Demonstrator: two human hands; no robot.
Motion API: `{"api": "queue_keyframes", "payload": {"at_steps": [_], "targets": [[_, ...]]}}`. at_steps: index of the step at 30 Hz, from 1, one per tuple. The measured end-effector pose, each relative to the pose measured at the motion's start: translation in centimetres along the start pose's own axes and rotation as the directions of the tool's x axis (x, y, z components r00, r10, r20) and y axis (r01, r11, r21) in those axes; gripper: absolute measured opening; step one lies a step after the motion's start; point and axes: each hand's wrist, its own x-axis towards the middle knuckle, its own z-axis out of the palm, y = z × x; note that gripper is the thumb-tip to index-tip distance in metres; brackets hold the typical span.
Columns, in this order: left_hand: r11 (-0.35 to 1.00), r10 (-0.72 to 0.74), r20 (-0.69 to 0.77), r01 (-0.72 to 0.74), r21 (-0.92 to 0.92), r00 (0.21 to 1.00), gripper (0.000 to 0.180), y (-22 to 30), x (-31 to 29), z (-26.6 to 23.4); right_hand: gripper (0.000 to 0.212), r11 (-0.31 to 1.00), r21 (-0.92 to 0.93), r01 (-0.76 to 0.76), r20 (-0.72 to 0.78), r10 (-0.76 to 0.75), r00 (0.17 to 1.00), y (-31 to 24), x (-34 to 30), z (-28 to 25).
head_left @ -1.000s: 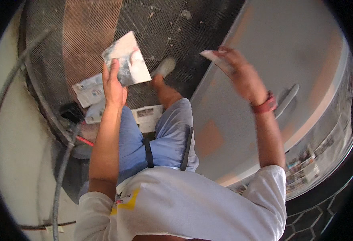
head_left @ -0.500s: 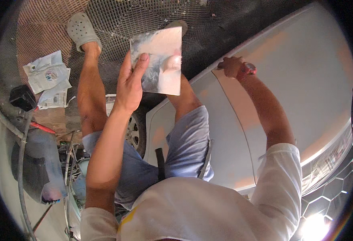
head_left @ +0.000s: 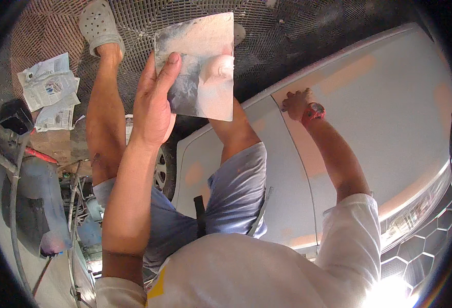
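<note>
The left hand [head_left: 154,110] pinches the smeared board [head_left: 191,66], whose paste [head_left: 215,84], right of that hand, could slide off if tilted; the right hand [head_left: 298,104], at the grey panel [head_left: 380,115], shows no determinable grip.

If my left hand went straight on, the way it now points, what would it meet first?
Beyond the flat board held in your left hand, the way looks free as far as the picture shows; only the gridded floor mat lies under that line, seemingly well below, though depth is unclear.
</note>
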Motion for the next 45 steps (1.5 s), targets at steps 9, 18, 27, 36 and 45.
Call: {"api": "queue_keyframes", "payload": {"at_steps": [9,18,27,36,45], "targets": [[0.998,-0.03,-0.039,0.032,0.057,0.999,0.051,0.0,0.2,0.1,0.032,0.996,-0.004,-0.09,-0.203,0.088,0.975,0.6,4.2,2.8],[0.999,-0.001,-0.054,0.004,0.054,0.999,0.044,-0.2,0.5,0.4,0.038,0.999,0.022,-0.027,-0.042,0.028,0.999,0.9,2.2,0.1],[0.998,-0.006,-0.059,0.009,0.058,0.998,0.043,-0.5,0.7,0.4,0.048,0.995,0.044,-0.087,-0.073,0.09,0.993,-1.0,5.4,2.3],[0.997,-0.073,-0.05,0.075,0.03,0.996,0.063,-0.7,1.3,-0.2,0.043,0.991,0.064,-0.117,-0.021,0.119,0.993,-2.0,5.1,0.6],[0.997,-0.07,-0.068,0.071,0.01,0.995,0.064,-0.9,1.5,-0.5,0.033,0.999,0.023,0.032,-0.035,-0.032,0.999,-0.6,-1.6,-0.1]]}}
